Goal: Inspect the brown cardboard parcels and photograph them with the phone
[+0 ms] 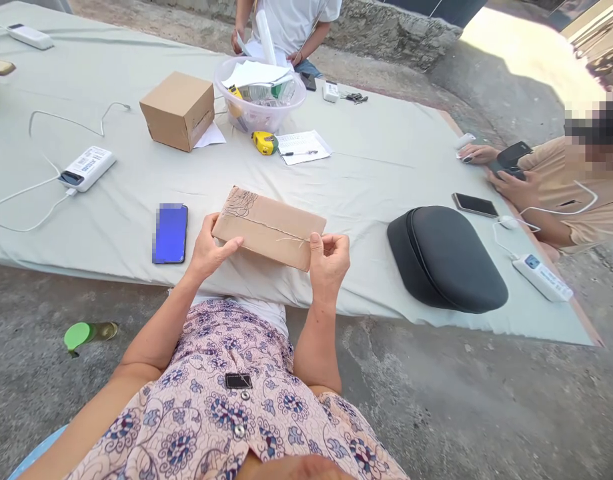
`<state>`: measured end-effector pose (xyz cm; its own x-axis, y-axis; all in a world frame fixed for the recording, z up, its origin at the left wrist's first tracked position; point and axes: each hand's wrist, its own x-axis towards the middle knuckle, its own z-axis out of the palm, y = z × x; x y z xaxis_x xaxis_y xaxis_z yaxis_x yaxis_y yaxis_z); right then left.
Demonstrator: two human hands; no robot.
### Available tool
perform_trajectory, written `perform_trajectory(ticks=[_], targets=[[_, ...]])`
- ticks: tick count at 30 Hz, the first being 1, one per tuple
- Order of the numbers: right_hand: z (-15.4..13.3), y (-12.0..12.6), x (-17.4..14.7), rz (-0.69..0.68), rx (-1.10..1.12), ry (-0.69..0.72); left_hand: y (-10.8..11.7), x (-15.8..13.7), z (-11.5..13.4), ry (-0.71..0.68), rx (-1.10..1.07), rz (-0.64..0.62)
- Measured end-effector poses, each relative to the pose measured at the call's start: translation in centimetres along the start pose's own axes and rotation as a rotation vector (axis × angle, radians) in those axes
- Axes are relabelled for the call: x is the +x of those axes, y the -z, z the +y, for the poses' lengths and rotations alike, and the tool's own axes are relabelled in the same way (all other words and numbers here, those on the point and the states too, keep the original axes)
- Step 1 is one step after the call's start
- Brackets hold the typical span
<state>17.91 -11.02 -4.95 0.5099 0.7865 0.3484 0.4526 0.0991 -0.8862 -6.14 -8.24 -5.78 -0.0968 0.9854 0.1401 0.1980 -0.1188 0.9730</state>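
A flat brown cardboard box [271, 223] is tilted toward me at the table's front edge, held at both ends. Thin twine [266, 225] runs lengthwise across its top, with loose strands near the right end. Dark scribble-like lines mark its upper left corner. My left hand [211, 250] grips the left end, thumb on the near edge and fingers behind. At the right end, my right hand [330, 260] is closed, its thumb pressed on the box beside the twine and its fingers curled; whether it also pinches the twine is unclear.
Left of the box lies a phone [171, 233]; a black case [449, 260] sits at right. Beyond are a closed carton [179, 110], a filled plastic basin [261, 117], a tape measure [265, 143] and a notepad [306, 148]. White power banks [87, 170] trail cables. Two people sit around the table.
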Motion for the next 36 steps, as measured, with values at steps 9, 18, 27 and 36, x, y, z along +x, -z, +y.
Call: perform_trajectory(ticks=[9,18,27,36], targets=[[0.4,-0.2,1.6,-0.117,0.172,-0.036,1.2,0.2,-0.9,-0.099,0.002,-0.131],[-0.4,0.3,0.5,-0.154,0.144,0.116,1.9,2.1,1.5,-0.049,0.232,-0.01],[-1.0,1.2,-0.3,-0.099,-0.061,0.212,1.1,2.1,1.8,-0.087,0.103,-0.02],[-5.8,-2.1,-0.4,-0.23,-0.476,0.407,0.4,1.4,3.3,0.056,0.187,-0.056]])
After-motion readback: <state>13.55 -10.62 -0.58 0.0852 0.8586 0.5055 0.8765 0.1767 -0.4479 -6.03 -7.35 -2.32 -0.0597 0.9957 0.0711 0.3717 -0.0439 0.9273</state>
